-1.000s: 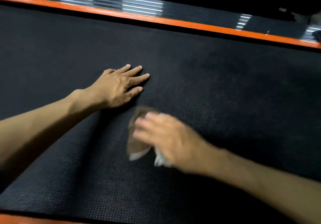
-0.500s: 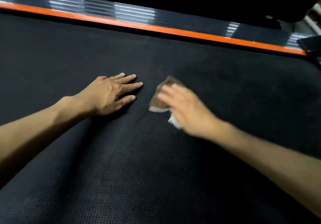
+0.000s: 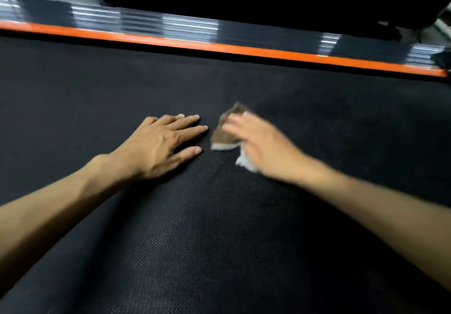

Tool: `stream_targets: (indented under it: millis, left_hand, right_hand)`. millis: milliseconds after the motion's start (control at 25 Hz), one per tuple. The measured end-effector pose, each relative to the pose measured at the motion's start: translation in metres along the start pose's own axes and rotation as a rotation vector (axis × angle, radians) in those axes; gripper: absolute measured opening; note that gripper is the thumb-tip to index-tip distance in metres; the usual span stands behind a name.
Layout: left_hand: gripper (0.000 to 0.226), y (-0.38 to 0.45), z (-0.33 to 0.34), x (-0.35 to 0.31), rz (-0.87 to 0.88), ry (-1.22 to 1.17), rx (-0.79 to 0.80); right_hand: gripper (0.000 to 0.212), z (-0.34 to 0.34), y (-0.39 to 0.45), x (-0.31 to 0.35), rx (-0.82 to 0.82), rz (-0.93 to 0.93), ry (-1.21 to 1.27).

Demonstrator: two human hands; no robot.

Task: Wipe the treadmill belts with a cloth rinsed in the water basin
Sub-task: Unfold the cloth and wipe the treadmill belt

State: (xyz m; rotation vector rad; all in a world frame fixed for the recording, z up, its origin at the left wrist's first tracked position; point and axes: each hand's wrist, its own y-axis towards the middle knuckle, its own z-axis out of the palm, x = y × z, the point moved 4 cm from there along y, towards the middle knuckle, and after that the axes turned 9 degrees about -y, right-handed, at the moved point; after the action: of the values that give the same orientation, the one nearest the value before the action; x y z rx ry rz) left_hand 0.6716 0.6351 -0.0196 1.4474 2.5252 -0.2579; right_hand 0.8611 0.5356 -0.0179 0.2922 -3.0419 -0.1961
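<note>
On the black textured treadmill belt [image 3: 195, 240], seen from the head camera, the left hand [image 3: 156, 145] lies palm down with its fingers straight and slightly spread. Just beside its fingertips the right hand [image 3: 258, 143], blurred, presses a brown and white cloth [image 3: 225, 133] onto the belt, fingers laid over it. An orange side rail [image 3: 244, 49] borders the belt's far edge.

The right grip [image 3: 256, 140] presses a cloth [image 3: 225, 130] flat on the treadmill belt [image 3: 219, 240], and just to its left the left grip [image 3: 161, 143] lies spread on the belt, closing off that side. Beyond, right of and nearer than the right grip, bare belt lies open. Farther beyond, an orange edge strip [image 3: 244, 49] and a ribbed side rail [image 3: 190, 27] bound the belt.
</note>
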Motion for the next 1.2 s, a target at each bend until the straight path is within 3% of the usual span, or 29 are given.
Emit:
stream_targets:
  millis: [120,200,240,400,480,640,720,840,920,1040,1200]
  left_hand:
    - [0.072,-0.002,-0.001,0.001,0.017,-0.02,-0.01]
    - [0.076,-0.003,-0.001,0.002,0.008,-0.028,-0.019]
    - [0.079,-0.004,0.0,0.002,-0.015,-0.028,-0.018]
    - [0.085,-0.01,0.009,0.008,-0.115,-0.003,-0.01]
    - [0.089,-0.012,0.008,0.012,-0.096,-0.011,0.005]
    - [0.083,-0.011,0.005,0.019,-0.076,-0.04,0.023]
    - [0.079,-0.012,0.007,0.019,-0.085,-0.055,0.016]
    - [0.076,-0.009,0.008,0.02,-0.089,-0.098,0.02]
    - [0.077,-0.008,0.006,0.022,-0.09,-0.114,0.014]
    - [0.078,-0.008,0.008,0.02,-0.08,-0.126,0.012]
    - [0.083,-0.008,0.001,0.023,-0.056,-0.17,0.003]
  right_hand:
    - [0.046,-0.008,0.033,-0.098,-0.038,0.312,-0.039]
    - [0.046,-0.007,0.042,-0.112,-0.041,0.468,-0.018]
    - [0.048,-0.004,0.044,-0.098,-0.044,0.453,-0.027]
    - [0.058,0.003,0.011,0.017,-0.062,-0.006,-0.023]
    - [0.055,0.001,-0.008,0.047,0.063,-0.024,0.062]
    - [0.054,-0.002,0.017,-0.002,0.089,-0.007,0.089]
    - [0.05,-0.005,0.049,-0.061,0.018,0.126,0.088]
    - [0.044,-0.012,0.066,-0.153,0.007,0.557,0.105]
    - [0.038,-0.009,0.07,-0.174,0.007,0.682,0.048]
    - [0.043,-0.003,0.079,-0.134,-0.026,0.55,0.006]
    - [0.06,0.01,0.082,-0.045,-0.013,0.127,0.024]
